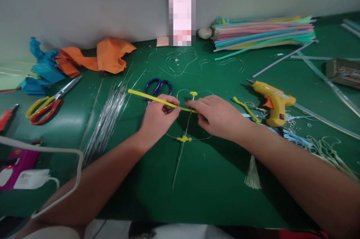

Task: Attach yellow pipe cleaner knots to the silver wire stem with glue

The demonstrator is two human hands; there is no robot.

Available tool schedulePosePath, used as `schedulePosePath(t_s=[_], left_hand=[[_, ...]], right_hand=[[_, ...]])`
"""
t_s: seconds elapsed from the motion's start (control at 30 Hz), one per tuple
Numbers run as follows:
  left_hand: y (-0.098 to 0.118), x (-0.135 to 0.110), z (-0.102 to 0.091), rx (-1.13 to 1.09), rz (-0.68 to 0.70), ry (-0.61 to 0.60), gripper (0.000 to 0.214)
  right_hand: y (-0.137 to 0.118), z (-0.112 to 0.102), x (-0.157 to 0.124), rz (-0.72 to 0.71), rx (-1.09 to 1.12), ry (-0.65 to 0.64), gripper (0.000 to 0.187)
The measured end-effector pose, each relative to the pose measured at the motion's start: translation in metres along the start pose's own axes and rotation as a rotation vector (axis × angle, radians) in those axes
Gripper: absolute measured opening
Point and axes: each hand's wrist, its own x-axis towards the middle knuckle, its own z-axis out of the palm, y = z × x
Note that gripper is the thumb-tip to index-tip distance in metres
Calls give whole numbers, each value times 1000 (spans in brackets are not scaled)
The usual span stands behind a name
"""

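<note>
My left hand (159, 117) pinches a yellow pipe cleaner (149, 97), whose long free end points up and left. My right hand (221, 115) is closed near the pipe cleaner's other end, with fingers pressed where it crosses an upright wire stem (176, 168). A thin wire ring around the stem passes behind both hands. Yellow fuzzy pieces wrap the stem and ring at the lower crossing (184, 139) and upper crossing (193, 93). Partly behind my left hand lie blue-handled scissors (153, 86).
A bundle of silver wires (108, 119) and red-yellow scissors (46, 109) lie left. At right are a yellow glue gun (271, 96), a short yellow pipe cleaner (247, 109), tassels (253, 175) and a pastel pipe cleaner pile (264, 35). A phone (181, 12) leans on the wall.
</note>
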Motion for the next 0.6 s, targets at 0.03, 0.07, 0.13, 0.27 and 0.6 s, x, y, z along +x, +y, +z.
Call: schedulePosePath(t_s=[0.03,0.07,0.13,0.27,0.6], left_hand=[[-1,1,-1,67,67,4,8],[-2,3,-2,127,138,9,7],[-4,4,-2,200,249,15,3],[-9,4,-1,186,153,-50,6],[9,-2,-6,-33,-6,393,62]], right_hand=[[1,1,0,-25,-27,-6,42],[2,2,-1,-43,-49,-9,38],[3,3,-1,-68,-80,-11,31],[4,3,-2,-93,-122,-13,28],[6,6,-3,-83,-117,-12,28]])
